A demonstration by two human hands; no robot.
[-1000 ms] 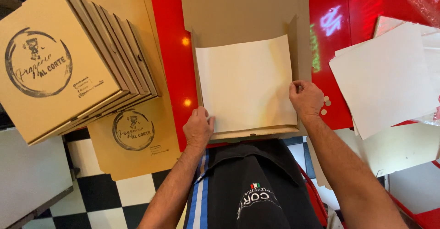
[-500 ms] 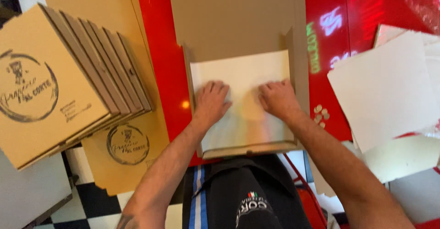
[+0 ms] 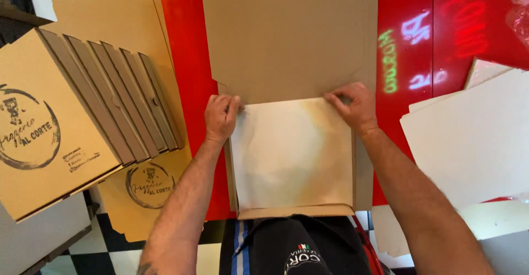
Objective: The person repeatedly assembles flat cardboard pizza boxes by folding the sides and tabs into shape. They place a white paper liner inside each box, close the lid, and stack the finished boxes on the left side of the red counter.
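Observation:
An open brown pizza box (image 3: 286, 38) lies on the red counter (image 3: 187, 77), its lid laid flat away from me. A white paper liner (image 3: 292, 154) lies in the box's base. My left hand (image 3: 221, 116) presses the liner's far left corner at the box's back fold. My right hand (image 3: 352, 106) pinches the liner's far right corner against the same fold. Both forearms reach in from the bottom of the view.
A slanted stack of several folded pizza boxes (image 3: 71, 115) with a round printed logo sits at the left, over flat cardboard blanks (image 3: 140, 189). A pile of white paper sheets (image 3: 474, 137) lies at the right. A checkered floor (image 3: 99, 247) shows below.
Both hands have moved from the liner's near edge, across its middle, up to its far corners. The liner now lies flat inside the box base.

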